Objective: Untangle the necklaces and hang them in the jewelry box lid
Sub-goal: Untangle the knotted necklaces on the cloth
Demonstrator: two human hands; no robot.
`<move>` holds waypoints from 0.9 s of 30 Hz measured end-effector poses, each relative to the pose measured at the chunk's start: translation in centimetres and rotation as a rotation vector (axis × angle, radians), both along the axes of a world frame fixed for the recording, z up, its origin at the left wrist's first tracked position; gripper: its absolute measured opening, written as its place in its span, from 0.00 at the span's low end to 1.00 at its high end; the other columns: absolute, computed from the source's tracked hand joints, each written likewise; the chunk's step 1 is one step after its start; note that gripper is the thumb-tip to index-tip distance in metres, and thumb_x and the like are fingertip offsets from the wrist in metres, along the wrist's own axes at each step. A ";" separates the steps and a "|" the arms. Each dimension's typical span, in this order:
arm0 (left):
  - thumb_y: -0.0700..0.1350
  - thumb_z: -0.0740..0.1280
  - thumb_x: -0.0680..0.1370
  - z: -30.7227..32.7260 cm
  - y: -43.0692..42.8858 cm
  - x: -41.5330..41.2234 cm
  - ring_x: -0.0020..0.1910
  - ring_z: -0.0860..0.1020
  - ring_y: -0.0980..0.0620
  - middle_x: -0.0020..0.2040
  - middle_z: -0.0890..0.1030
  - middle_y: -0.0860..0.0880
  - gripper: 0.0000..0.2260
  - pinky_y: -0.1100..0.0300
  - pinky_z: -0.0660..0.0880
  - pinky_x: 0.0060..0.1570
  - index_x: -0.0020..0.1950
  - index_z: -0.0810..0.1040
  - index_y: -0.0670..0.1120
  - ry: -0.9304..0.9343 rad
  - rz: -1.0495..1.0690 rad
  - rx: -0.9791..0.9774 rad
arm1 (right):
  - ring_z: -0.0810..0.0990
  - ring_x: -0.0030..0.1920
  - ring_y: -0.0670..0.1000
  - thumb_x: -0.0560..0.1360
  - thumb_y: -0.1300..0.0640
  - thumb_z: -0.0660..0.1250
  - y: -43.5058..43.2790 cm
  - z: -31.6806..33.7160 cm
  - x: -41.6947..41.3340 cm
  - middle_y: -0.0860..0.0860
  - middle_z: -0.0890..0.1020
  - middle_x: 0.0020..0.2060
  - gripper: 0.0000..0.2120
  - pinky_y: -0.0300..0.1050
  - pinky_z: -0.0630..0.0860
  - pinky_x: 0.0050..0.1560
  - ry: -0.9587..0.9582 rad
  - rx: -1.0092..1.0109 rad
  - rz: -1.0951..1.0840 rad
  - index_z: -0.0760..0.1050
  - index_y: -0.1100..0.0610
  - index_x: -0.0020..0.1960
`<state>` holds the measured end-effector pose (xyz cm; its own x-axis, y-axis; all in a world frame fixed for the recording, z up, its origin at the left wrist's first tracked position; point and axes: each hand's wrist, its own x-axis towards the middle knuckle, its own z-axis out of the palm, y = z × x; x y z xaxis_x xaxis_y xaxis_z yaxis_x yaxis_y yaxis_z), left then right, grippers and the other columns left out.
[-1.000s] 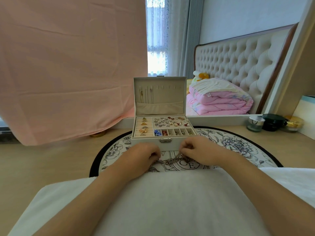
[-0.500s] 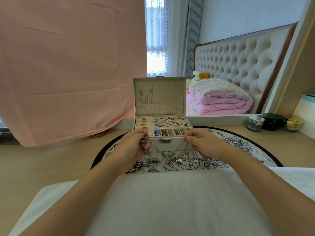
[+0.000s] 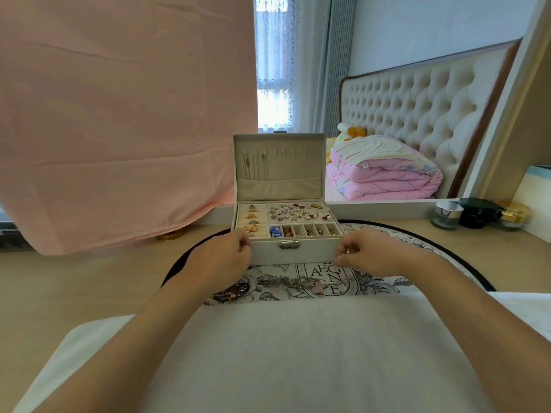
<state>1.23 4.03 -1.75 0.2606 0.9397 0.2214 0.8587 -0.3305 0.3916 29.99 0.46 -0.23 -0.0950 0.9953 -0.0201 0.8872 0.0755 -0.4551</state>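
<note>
An open white jewelry box [image 3: 310, 252] stands on a round patterned mat [image 3: 441, 251]. Its upright lid [image 3: 286, 162] has a row of hooks, and a few thin necklaces [image 3: 255, 166] hang from the left ones. A tangle of silver necklaces [image 3: 301, 283] with a pink charm lies on the mat in front of the box. My left hand [image 3: 223, 256] and my right hand [image 3: 369, 253] are held wide apart at the box's front corners, fingers curled and pinching the thin chain ends. Below my left hand sits a darker gold cluster [image 3: 232, 290].
Three cosmetic jars [image 3: 447, 214] stand at the back right beside a white box [image 3: 536, 201]. A pink cloth [image 3: 119, 114] hangs at the left. A mirror behind the box reflects a bed. White fabric [image 3: 298, 353] covers the foreground.
My hands rose from the mat with the chains, then spread apart sideways to the box's corners. The tangle is drawn out in a line across the mat.
</note>
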 end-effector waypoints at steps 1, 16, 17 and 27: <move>0.50 0.59 0.81 0.1 -0.2 0.0 0.41 0.77 0.54 0.43 0.80 0.56 0.05 0.57 0.73 0.38 0.49 0.74 0.56 0.106 -0.005 0.007 | 0.73 0.32 0.45 0.78 0.48 0.70 0.1 0.0 0.0 0.44 0.76 0.31 0.08 0.39 0.69 0.36 0.033 0.019 -0.018 0.80 0.48 0.41; 0.55 0.68 0.79 0.0 -1.9 2.3 0.55 0.75 0.55 0.56 0.77 0.57 0.10 0.58 0.74 0.55 0.59 0.82 0.56 0.305 -0.262 0.022 | 0.79 0.55 0.49 0.78 0.54 0.66 -0.7 -0.7 -4.1 0.45 0.83 0.54 0.12 0.44 0.76 0.58 -0.340 0.148 0.036 0.81 0.45 0.59; 0.54 0.69 0.79 -0.2 -1.8 2.4 0.54 0.75 0.55 0.56 0.77 0.57 0.10 0.59 0.74 0.55 0.59 0.83 0.56 0.319 -0.275 -0.011 | 0.78 0.54 0.47 0.78 0.52 0.66 -0.9 -0.9 -4.8 0.44 0.83 0.54 0.12 0.42 0.75 0.58 -0.267 0.151 0.089 0.81 0.45 0.61; 0.50 0.70 0.79 -0.1 -1.0 1.1 0.44 0.78 0.61 0.46 0.81 0.58 0.02 0.68 0.72 0.42 0.50 0.81 0.54 0.010 -0.316 -0.244 | 0.79 0.38 0.38 0.72 0.51 0.77 -0.7 -1.7 -4.3 0.39 0.82 0.38 0.04 0.29 0.69 0.37 -0.081 0.015 0.164 0.85 0.47 0.46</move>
<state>2.33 3.05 -1.85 0.5460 0.8378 -0.0022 0.7340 -0.4771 0.4834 25.71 -0.23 -1.90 -0.2548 0.9668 -0.0190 0.8960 0.2286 -0.3807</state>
